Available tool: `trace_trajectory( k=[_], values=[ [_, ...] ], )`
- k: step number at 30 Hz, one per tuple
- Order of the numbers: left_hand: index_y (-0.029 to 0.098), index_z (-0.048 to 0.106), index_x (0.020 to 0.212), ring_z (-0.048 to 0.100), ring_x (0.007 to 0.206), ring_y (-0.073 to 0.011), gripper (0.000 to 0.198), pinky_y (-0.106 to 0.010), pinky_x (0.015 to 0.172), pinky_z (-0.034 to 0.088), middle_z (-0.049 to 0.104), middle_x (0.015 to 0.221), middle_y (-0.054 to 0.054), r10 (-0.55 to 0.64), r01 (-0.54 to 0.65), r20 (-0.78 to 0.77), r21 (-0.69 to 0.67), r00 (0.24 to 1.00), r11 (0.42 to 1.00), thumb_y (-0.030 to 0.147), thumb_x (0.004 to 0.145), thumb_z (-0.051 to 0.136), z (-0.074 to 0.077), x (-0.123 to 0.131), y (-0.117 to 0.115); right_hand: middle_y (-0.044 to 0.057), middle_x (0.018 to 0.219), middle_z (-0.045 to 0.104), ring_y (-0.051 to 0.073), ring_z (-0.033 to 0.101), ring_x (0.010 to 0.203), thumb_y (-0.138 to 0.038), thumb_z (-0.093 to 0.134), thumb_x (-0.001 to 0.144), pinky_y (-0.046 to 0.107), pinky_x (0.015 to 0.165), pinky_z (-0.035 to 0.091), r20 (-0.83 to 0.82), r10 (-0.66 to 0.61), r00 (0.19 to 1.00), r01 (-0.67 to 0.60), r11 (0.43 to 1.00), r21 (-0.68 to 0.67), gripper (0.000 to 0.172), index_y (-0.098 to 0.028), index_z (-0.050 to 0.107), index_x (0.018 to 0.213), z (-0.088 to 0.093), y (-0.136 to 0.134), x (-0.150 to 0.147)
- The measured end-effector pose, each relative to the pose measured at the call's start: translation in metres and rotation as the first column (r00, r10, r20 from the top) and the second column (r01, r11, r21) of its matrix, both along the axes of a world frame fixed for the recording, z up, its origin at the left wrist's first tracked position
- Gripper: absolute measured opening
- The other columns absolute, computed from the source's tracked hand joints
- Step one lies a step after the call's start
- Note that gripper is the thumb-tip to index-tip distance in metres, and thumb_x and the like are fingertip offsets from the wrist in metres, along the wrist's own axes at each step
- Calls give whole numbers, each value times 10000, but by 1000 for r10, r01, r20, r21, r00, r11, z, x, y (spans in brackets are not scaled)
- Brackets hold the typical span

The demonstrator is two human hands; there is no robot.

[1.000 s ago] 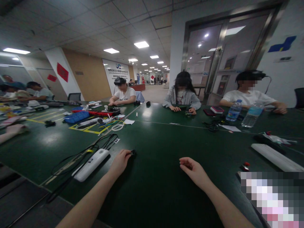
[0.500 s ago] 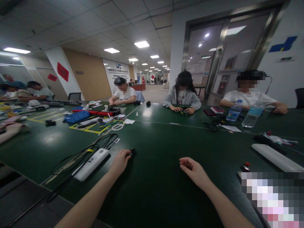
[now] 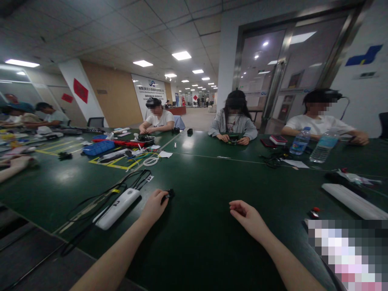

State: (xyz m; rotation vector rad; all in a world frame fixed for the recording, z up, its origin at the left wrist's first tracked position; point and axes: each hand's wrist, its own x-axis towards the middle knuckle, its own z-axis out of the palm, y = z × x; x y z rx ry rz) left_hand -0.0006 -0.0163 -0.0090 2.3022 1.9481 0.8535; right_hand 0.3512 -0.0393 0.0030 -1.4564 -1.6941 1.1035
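Note:
My left hand rests low over the green tabletop. Its thumb and fingers are closed round a small black object, partly covered by the fingertips and too dark to name. Close to its left lies a white power strip marked "2", with black cables looping around it. My right hand lies on the table to the right, fingers loosely curled with a gap to the thumb. Nothing shows in it.
A blue tray and tangled cables lie at the left back. Two water bottles stand at the right, beyond a long white strip. A pixelated screen is front right. Several people sit around the table, including a person opposite.
My left hand turns slightly with the small black object, which shows a little more. My right hand stays put. The person opposite has shifted their hands.

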Motion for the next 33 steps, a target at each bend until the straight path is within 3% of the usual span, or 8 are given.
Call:
trace_trajectory(
  k=[5,14,23,33],
  values=[
    [187,505,1032,553,859,-163,311,-297,797,447,494,1007,-54,29,-29,39,-8,999,1000,255,732,456,-3,-1,0,9,972,594,176,558,921,-251,523,742,339,816,449,1,5,1000,-5,1000,4,250,-233,550,990,-1,0,0],
    [182,576,951,551,848,-168,258,-314,820,438,494,991,-62,35,-35,-3,-25,999,999,231,738,438,0,-1,1,3,971,590,174,555,924,-252,522,746,341,817,450,-4,10,1000,-9,1000,12,239,-243,551,983,-2,0,1],
    [179,541,957,565,835,-169,250,-319,772,468,500,995,-54,80,-74,128,-47,989,996,245,734,449,-4,-6,7,3,966,593,172,556,918,-250,528,743,336,818,449,0,3,1000,-3,1000,15,233,-240,556,974,0,-1,0],
    [198,553,1012,551,869,-179,288,-330,807,452,502,986,-55,124,-112,138,-86,983,990,206,759,415,-4,-10,9,3,969,597,177,556,923,-261,529,739,342,821,445,15,-4,1000,4,1000,7,231,-246,564,967,3,-1,-1]
  ],
)
